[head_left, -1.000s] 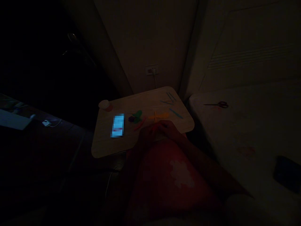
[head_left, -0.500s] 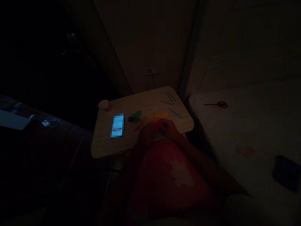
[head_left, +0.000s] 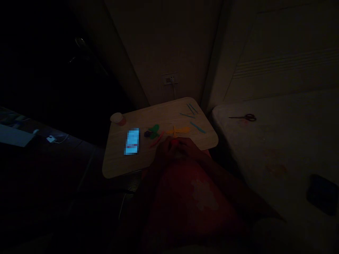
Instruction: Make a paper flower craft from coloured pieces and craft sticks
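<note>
The room is very dark. My left hand (head_left: 163, 152) and my right hand (head_left: 188, 147) meet at the near edge of a small wooden table (head_left: 119, 160), fingers pressed together round a small red piece (head_left: 174, 141); its shape is too dim to make out. Just beyond the hands lie a red stick (head_left: 157, 140), a green and purple shape (head_left: 153, 132), an orange shape (head_left: 179, 130) and several thin teal sticks (head_left: 191, 112). A lit phone (head_left: 132, 141) lies flat to the left of them.
A small cup (head_left: 118, 118) stands at the table's far left corner. Scissors (head_left: 245, 117) and a dark object (head_left: 322, 194) lie on the bed at right. A wall socket with a cable (head_left: 169, 80) is behind the table. Clutter sits on a surface at left (head_left: 16, 130).
The hands have drawn closer together over the red piece, which shows less than half a second ago. Nothing else on the table has moved.
</note>
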{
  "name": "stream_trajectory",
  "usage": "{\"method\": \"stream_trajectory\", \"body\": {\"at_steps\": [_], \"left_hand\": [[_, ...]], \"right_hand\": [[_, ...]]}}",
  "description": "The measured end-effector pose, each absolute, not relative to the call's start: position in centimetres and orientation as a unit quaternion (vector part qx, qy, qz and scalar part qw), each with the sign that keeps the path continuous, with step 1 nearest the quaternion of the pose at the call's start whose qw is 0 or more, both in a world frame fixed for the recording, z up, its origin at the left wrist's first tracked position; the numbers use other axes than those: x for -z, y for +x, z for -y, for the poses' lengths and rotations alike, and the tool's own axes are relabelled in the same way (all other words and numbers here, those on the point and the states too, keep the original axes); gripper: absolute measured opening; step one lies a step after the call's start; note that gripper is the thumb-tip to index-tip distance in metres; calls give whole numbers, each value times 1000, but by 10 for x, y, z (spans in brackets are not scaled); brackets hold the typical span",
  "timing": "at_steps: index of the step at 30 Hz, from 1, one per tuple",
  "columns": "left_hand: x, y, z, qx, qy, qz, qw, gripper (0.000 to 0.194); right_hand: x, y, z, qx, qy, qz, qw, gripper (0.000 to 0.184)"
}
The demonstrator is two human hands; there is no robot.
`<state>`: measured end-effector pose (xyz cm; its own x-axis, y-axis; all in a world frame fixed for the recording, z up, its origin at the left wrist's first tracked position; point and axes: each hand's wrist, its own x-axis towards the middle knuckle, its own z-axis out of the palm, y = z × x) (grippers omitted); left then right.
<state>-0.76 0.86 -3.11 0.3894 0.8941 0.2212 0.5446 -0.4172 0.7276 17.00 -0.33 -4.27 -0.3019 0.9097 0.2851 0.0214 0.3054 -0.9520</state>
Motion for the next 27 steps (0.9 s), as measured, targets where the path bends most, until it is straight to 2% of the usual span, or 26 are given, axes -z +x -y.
{"method": "stream_trajectory", "body": {"at_steps": [8,18,23,27], "left_hand": [[31,-10,-8,-278,810,-441,270,26],[38,-8,-7,-265,832,-426,235,27],[38,-6,-7,-265,807,-465,249,19],[34,-9,-6,-307,797,-449,263,26]], "right_hand": [[37,167,6,-444,-376,684,441,44],[39,165,-1,-495,-405,618,457,37],[37,166,-4,-530,-416,575,465,34],[38,169,-3,-525,-423,567,473,34]]}}
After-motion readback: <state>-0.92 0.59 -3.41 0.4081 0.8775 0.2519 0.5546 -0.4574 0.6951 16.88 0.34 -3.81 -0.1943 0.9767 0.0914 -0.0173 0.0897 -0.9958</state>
